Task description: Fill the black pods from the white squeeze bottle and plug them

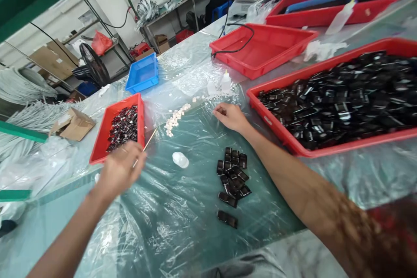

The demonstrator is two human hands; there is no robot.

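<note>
A thin stick (147, 144), light and probably stiff, is pinched near its end by the left hand (119, 169); right hand (230, 116) fingers are curled together over small white pieces (176, 118).

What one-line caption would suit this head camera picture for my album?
Left hand holds a thin stick; right hand reaches toward small white pieces, black parts between them.

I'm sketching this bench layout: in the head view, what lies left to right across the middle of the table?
Small red tray of black parts → left hand holding thin stick → white cap → black parts pile → large red tray.
</note>
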